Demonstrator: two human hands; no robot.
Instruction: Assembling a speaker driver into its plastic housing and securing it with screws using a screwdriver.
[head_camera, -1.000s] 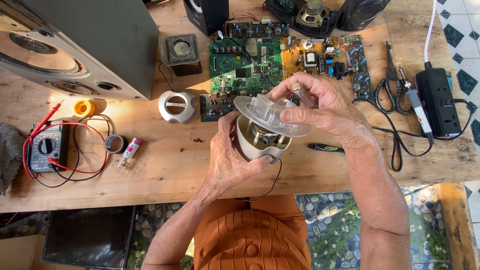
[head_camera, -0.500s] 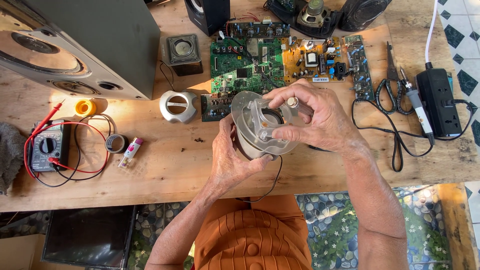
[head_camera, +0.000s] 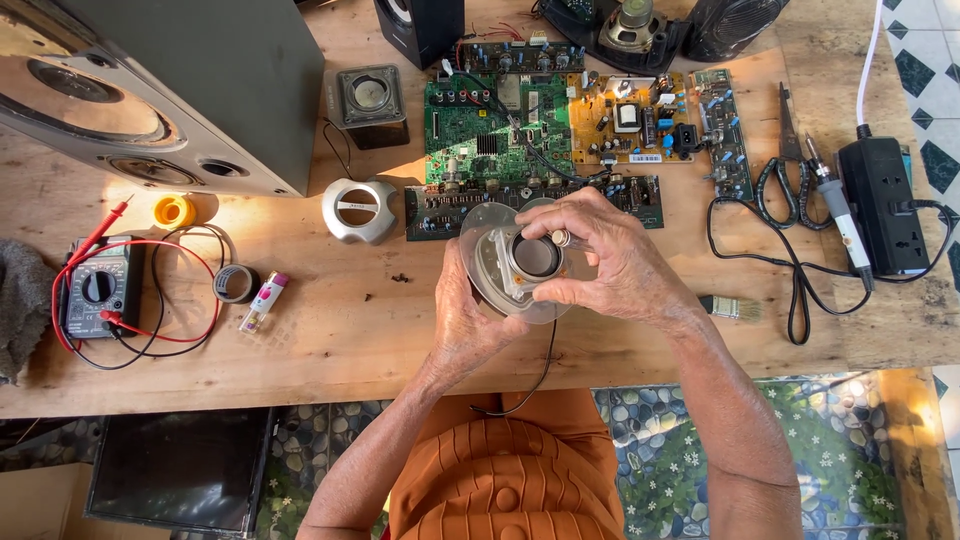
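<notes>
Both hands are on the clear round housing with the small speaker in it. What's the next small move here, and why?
Probably press the small speaker down squarely into the clear round housing. The right hand pinches it from above, fingers curled over its rim, while the left hand cradles the housing underneath. The speaker sits centred in its recess, and a black wire hangs loose below, so keep that clear.

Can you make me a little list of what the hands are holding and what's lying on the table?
Left hand: holds the round clear plastic part from below
Right hand: grips its top edge
Middle of part: dark round disc
Behind: green circuit board
Left side: meter with red wires
Right side: soldering iron, scissors
Table: wooden
</notes>
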